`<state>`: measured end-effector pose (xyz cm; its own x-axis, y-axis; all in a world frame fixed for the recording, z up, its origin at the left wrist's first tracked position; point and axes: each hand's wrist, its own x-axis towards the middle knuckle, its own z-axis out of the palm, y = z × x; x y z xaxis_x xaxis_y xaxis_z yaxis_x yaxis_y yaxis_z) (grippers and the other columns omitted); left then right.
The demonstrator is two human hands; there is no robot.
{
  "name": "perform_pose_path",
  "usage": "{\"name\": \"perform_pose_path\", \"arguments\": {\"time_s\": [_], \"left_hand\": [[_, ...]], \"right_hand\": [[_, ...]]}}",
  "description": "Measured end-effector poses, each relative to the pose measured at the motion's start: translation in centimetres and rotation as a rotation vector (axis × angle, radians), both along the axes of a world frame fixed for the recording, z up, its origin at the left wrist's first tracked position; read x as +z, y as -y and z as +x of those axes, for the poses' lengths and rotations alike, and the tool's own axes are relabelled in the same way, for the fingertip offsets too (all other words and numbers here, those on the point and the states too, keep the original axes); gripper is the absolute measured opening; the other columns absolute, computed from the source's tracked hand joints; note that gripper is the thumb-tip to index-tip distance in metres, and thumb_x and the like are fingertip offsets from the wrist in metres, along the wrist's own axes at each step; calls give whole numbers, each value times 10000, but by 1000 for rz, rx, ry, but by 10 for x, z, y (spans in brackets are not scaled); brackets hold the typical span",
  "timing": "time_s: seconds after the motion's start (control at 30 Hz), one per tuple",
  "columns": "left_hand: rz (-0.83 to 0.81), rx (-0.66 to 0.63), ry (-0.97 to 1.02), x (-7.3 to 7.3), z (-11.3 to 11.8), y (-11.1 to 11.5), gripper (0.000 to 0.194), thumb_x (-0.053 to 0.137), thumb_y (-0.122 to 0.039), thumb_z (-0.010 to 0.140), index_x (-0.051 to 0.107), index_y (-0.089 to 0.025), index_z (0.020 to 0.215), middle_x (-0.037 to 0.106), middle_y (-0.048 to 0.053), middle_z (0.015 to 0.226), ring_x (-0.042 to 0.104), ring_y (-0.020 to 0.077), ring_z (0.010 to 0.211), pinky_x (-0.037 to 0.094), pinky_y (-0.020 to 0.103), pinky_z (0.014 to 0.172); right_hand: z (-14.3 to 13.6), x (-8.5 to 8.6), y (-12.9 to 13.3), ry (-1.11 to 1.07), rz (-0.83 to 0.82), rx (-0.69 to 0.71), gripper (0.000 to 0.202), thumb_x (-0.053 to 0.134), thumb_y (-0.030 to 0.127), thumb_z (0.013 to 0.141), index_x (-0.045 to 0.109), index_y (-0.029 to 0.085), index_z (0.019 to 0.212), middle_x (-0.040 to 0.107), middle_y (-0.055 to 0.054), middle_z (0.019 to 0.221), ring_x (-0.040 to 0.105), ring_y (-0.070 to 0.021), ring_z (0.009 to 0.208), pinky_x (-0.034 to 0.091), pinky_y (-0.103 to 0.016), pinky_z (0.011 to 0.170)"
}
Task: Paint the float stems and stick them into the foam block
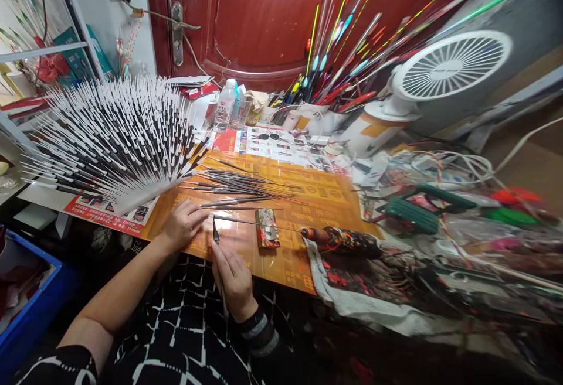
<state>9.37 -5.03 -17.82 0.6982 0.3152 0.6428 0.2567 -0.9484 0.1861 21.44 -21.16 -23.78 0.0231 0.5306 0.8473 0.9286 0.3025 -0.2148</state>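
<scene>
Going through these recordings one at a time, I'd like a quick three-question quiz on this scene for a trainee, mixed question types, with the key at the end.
1. Short answer: Which hand holds the dark-tipped brush?
2. True or false: In the picture, the white fan stands to the left of the clear bottle.
3. Fill in the blank: The loose dark rods lie in a pile on the ______-coloured sheet.

Key:
1. The right hand
2. False
3. Orange
</scene>
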Motion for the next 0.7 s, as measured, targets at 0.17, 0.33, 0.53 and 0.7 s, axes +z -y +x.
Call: {"name": "perform_pose_path", "arguments": {"time_s": [0.17, 0.33, 0.53, 0.7], "left_hand": [[-12, -7, 20, -1, 1, -1, 184, 530, -197, 998, 713, -186, 1013, 678, 66, 878, 564, 196, 819, 481, 339, 745], [-14, -7, 9, -1, 0, 0, 180, 535, -199, 996, 712, -187, 1029, 678, 69, 888, 568, 198, 832, 486, 341, 749], [-14, -4, 12, -2, -1, -1, 169, 539, -188, 991, 706, -192, 1019, 685, 60, 898, 568, 195, 838, 482, 333, 761], [-4, -6, 30, 1, -2, -3, 177, 540, -208, 997, 716, -195, 1015, 690, 63, 893, 567, 194, 827, 480, 331, 755]], "right_hand": [[0, 1, 0, 6, 4, -3, 676, 584, 29, 919, 383, 141, 1554, 733, -139, 1173, 721, -231, 1064, 619, -367, 940], [0, 1, 1, -23, 10, 20, 667, 579, 34, 919, 396, 153, 1549, 738, -131, 1155, 725, -221, 1050, 619, -360, 944], [15, 7, 11, -72, 49, 118, 648, 573, 19, 908, 436, 160, 1526, 747, -124, 1091, 729, -210, 1000, 636, -343, 875], [47, 10, 31, -36, 102, 48, 628, 580, 2, 892, 480, 149, 1494, 748, -133, 1044, 721, -216, 972, 644, -349, 809]]}}
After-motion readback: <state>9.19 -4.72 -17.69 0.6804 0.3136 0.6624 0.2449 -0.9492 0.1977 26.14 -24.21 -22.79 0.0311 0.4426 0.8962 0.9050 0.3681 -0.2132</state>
